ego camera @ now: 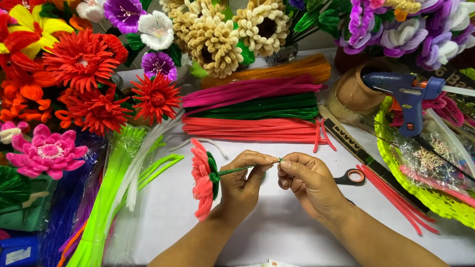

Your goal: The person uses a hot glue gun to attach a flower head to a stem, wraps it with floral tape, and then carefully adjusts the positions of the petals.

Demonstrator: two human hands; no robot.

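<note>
One pink flower (201, 179) on a green stem (242, 168) sits in the hands, one blue glue gun (406, 99) rests on a yellow basket (435, 200) at the right, and one pair of scissors (352, 176) lies just behind the right hand. Five bundles of fuzzy sticks lie side by side across the table (277, 222): orange (277, 70), magenta (247, 90), dark green (257, 106), coral (252, 129), and lime (106, 198) at the left. Three loose coral sticks (396, 198) lie by the basket. One brown pot (354, 89) stands behind the gun, and a ruler (346, 141) slants beside it.

Finished flowers (84, 74) crowd the far and left edges; the basket fills the right edge. The white middle of the table, around and in front of the hands, is the open room.

The left hand (242, 185) has its fingers curled narrow, thumb and forefinger pinching the stem just right of the bloom, which hangs at its left. The right hand (309, 183) is closed likewise, fingertips pinching the stem's free end. The two hands nearly touch, both raised above the table.
</note>
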